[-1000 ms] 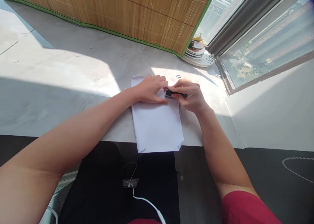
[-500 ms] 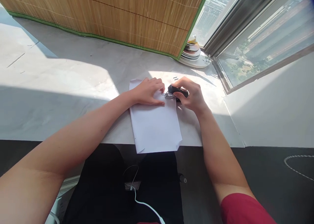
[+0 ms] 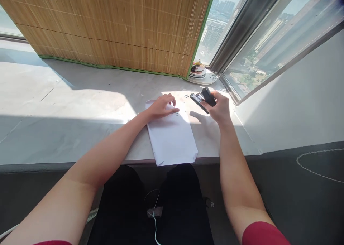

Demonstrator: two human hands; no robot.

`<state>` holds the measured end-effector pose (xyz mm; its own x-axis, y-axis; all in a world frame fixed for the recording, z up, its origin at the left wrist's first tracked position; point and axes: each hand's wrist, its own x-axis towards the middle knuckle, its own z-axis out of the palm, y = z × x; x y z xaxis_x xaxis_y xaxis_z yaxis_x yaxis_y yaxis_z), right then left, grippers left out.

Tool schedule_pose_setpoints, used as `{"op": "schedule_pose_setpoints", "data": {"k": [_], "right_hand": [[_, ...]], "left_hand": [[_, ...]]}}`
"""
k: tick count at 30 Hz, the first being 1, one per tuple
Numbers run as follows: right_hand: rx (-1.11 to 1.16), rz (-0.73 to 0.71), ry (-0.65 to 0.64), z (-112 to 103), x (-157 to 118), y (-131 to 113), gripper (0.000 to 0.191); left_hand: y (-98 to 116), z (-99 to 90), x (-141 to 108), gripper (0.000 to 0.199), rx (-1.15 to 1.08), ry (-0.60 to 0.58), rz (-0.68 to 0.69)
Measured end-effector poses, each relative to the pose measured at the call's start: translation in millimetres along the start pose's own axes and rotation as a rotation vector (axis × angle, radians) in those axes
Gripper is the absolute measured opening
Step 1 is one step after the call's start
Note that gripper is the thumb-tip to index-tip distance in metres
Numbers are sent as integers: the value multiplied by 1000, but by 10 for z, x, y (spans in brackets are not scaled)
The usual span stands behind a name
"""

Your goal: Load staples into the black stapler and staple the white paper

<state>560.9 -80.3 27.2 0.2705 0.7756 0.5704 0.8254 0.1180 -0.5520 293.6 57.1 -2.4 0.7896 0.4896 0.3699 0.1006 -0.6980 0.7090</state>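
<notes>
- Taking the paper as centre, the way at 9 to 10 o'clock is wide: a hand could pass over the bare counter beyond the left forearm.
- At 8 o'clock this forearm itself blocks the passage.
- At 11 o'clock the left hand occupies the paper's far corner; farther away, the hanging blind limits the reach.
- At 12 to 1 o'clock there is one gap, between this hand and the opened stapler.
- At 1 o'clock, deeper, stacked plates obstruct.
- At 3 o'clock, a narrow strip lies before the right forearm.
</notes>
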Motion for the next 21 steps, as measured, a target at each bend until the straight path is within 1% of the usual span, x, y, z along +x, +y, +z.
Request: {"op": "schedule_pose_setpoints", "data": {"k": [1, 2, 5, 7, 9, 11, 12, 14, 15, 17, 18, 20, 21], "right_hand": [[14, 25, 5, 75, -47, -188, 28], [28, 49, -20, 177, -106, -389, 27], [34, 97, -186, 589, -305, -934, 24], [7, 132, -279, 852, -410, -1164, 22], [-22, 144, -328, 1011, -464, -1261, 23], [11, 127, -344, 1020, -470, -1228, 26], [49, 117, -339, 969, -461, -1166, 28], [79, 135, -302, 785, -441, -960, 34], [43, 175, -273, 671, -436, -826, 38], [-153, 321, -231, 455, -445, -543, 49], [-254, 391, -231, 372, -459, -417, 51], [-362, 444, -222, 281, -490, -257, 54], [-359, 434, -203, 275, -503, -239, 54]], "left_hand": [[-9, -22, 12, 46, -100, 91, -19], [-21, -54, 21, 54, -212, 191, -50], [-65, -212, 10, 73, -597, 484, -199], [-91, -349, -20, 79, -825, 648, -283], [-107, -477, -53, 80, -965, 761, -303], [-119, -574, -75, 81, -1031, 819, -290], [-127, -610, -81, 80, -1049, 830, -283], [-151, -658, -84, 79, -1074, 835, -270], [-167, -674, -83, 78, -1085, 838, -264], [-206, -696, -79, 76, -1106, 849, -256], [-224, -703, -77, 75, -1117, 854, -256], [-251, -711, -77, 74, -1133, 855, -271], [-258, -713, -78, 73, -1133, 854, -286]]}}
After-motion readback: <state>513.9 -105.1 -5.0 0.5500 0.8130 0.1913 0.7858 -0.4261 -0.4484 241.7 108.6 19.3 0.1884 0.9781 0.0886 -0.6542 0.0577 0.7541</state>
